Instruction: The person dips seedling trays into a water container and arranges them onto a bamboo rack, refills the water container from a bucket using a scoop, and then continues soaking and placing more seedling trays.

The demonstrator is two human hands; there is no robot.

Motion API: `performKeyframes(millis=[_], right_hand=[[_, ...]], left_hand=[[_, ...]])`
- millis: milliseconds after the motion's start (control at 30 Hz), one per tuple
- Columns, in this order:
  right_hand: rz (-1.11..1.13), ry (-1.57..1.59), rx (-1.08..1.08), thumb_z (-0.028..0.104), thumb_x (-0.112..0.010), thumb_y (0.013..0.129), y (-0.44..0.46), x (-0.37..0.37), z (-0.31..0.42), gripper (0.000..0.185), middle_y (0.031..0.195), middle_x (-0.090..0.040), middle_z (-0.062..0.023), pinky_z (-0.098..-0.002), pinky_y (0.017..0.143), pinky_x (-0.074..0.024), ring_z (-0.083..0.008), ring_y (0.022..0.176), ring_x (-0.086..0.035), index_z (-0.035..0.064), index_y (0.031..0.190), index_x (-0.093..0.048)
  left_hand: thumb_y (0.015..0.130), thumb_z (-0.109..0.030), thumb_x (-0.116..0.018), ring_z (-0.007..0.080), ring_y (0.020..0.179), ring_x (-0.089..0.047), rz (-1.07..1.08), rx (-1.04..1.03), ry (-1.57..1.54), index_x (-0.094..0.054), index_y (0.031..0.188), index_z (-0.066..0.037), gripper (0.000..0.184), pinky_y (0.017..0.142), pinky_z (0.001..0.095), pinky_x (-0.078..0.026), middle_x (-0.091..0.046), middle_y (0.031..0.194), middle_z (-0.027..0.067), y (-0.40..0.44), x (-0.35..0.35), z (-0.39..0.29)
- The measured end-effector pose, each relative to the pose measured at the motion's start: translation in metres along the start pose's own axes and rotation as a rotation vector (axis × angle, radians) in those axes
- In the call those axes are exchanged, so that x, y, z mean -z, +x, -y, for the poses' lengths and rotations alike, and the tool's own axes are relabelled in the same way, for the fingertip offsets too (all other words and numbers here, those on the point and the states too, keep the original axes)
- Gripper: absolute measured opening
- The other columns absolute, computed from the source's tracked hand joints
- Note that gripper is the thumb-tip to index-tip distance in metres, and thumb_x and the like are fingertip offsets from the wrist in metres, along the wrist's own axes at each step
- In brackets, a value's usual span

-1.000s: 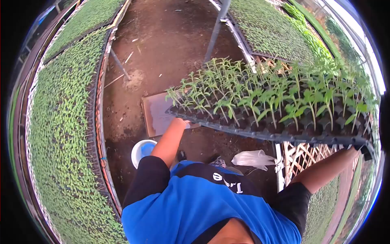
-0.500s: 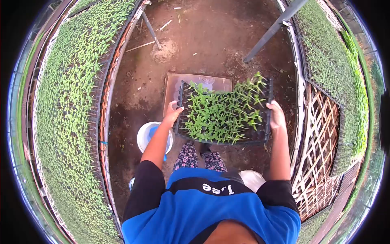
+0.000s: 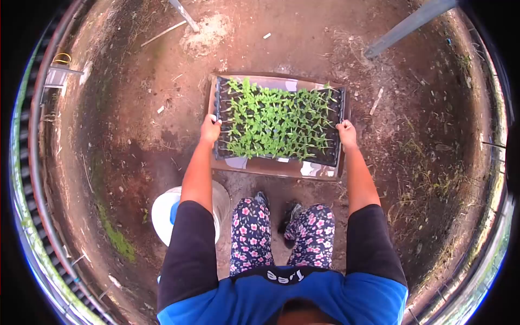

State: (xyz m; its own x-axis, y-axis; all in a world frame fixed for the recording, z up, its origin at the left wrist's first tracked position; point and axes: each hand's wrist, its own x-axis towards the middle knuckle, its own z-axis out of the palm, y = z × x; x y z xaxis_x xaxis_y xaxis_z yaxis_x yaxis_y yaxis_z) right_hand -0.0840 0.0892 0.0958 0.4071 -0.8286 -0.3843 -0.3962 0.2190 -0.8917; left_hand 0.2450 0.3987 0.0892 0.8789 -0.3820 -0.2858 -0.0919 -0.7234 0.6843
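A black seedling tray (image 3: 277, 153) full of green seedlings (image 3: 271, 119) lies level within the rim of a shallow brown basin (image 3: 254, 170) on the ground. Liquid shows along the basin's near and far sides. My left hand (image 3: 210, 129) grips the tray's left edge, fingers closed with the thumb on top. At the right edge my right hand (image 3: 347, 133) is closed on the tray in the same way. Whether the tray's underside touches the basin floor is hidden.
A white bucket (image 3: 162, 216) with something blue in it stands left of my legs (image 3: 252, 235). Metal posts (image 3: 401, 30) rise from the bare soil at the upper right and upper left (image 3: 185, 15). Small sticks and scraps lie about the dirt.
The tray came from the right side to the middle, then went down into the basin, with both hands still on it. The view now tilts further down, and the side benches have left it.
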Motion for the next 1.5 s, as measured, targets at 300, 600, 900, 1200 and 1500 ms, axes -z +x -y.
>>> performKeyframes(millis=[300, 600, 900, 1200, 1500], right_hand=[[-0.157, -0.623, 0.107, 0.023, -0.055, 0.070, 0.068, 0.024, -0.118, 0.019, 0.058, -0.049, -0.0094, -0.0328, 0.058, -0.0410, -0.0204, 0.056, -0.051, 0.0057, 0.074, -0.050], [-0.108, -0.570, -0.079, 0.012, -0.055, 0.070, 0.087, 0.041, -0.174, 0.022, 0.066, -0.056, -0.0011, -0.0255, 0.058, -0.0405, -0.0115, 0.059, -0.050, 0.0031, 0.090, -0.059], [-0.152, -0.586, -0.064, 0.013, -0.050, 0.076, 0.058, 0.045, -0.168, 0.025, 0.091, -0.060, -0.0111, -0.0296, 0.077, -0.0417, -0.0218, 0.085, -0.057, 0.0068, 0.099, -0.058], [-0.263, -0.419, 0.011, 0.018, -0.049, 0.077, 0.059, 0.055, -0.168, 0.024, 0.091, -0.060, -0.0120, -0.0304, 0.076, -0.0418, -0.0224, 0.085, -0.057, 0.0058, 0.095, -0.059], [-0.166, -0.442, -0.190, 0.018, -0.059, 0.070, 0.059, 0.047, -0.187, 0.040, 0.101, -0.056, -0.0153, -0.0309, 0.080, -0.0401, -0.0260, 0.093, -0.054, 0.0088, 0.109, -0.051]], left_hand=[[0.074, -0.005, -0.055, 0.0115, 0.060, -0.045, -0.098, 0.125, -0.057, -0.048, 0.074, -0.009, 0.008, 0.054, 0.0285, -0.038, -0.050, 0.065, 0.0024, 0.085, -0.039, 0.105], [0.072, -0.017, -0.054, 0.0262, 0.087, -0.056, 0.114, 0.150, 0.028, -0.056, 0.102, -0.011, 0.031, 0.076, 0.0328, -0.041, -0.059, 0.093, 0.0146, 0.121, -0.067, 0.188], [0.075, -0.021, -0.049, 0.0267, 0.089, -0.055, -0.021, 0.125, 0.136, -0.057, 0.101, -0.015, 0.028, 0.078, 0.0334, -0.041, -0.058, 0.094, 0.0144, 0.087, -0.055, 0.148], [0.081, -0.023, -0.048, 0.0188, 0.087, -0.053, 0.026, 0.078, 0.074, -0.055, 0.102, -0.010, 0.027, 0.078, 0.0289, -0.039, -0.058, 0.094, 0.0086, 0.084, -0.053, 0.165], [0.081, -0.031, -0.046, 0.0244, 0.096, -0.052, 0.049, 0.061, 0.073, -0.046, 0.112, -0.008, 0.038, 0.083, 0.0310, -0.037, -0.055, 0.104, 0.0132, 0.077, -0.053, 0.156]])
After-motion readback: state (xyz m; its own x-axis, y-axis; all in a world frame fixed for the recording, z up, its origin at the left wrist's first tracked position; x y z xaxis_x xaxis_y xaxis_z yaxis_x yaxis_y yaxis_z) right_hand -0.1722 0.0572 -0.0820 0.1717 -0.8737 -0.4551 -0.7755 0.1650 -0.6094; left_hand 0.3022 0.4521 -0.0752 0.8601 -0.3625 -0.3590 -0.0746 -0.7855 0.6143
